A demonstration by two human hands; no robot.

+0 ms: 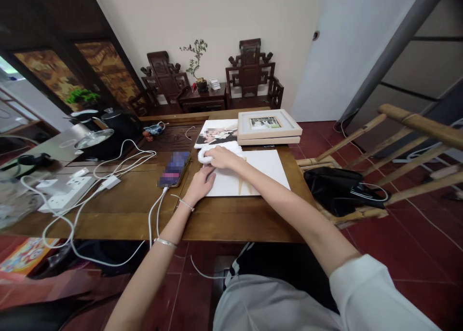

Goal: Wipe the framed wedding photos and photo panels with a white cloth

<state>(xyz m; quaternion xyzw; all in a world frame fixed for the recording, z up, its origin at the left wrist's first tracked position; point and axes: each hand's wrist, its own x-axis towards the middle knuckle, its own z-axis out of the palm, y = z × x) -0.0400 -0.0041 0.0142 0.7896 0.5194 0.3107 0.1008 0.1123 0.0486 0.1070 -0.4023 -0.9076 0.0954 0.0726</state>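
A white board [269, 169] lies flat near the table's front edge, with tan strip-like marks [240, 185] partly covered by my right forearm. My right hand [222, 157] grips a bunched white cloth [205, 156] at the board's far left corner; some of the cloth spreads behind the hand. Against the board's left edge rests my left hand [200, 182], fingers stretched out and thumb apart, holding nothing. Just behind the cloth is a photo print of people [217, 132]. A phone [174, 169] lies left of my left hand, plugged into a white cable.
Two stacked wooden picture frames [269, 126] sit at the back right. Loose white cables and a power strip [68, 193] cover the table's left side, near a dark pot [96, 143]. To the right stands a bamboo chair [401, 150] holding a black bag [336, 188].
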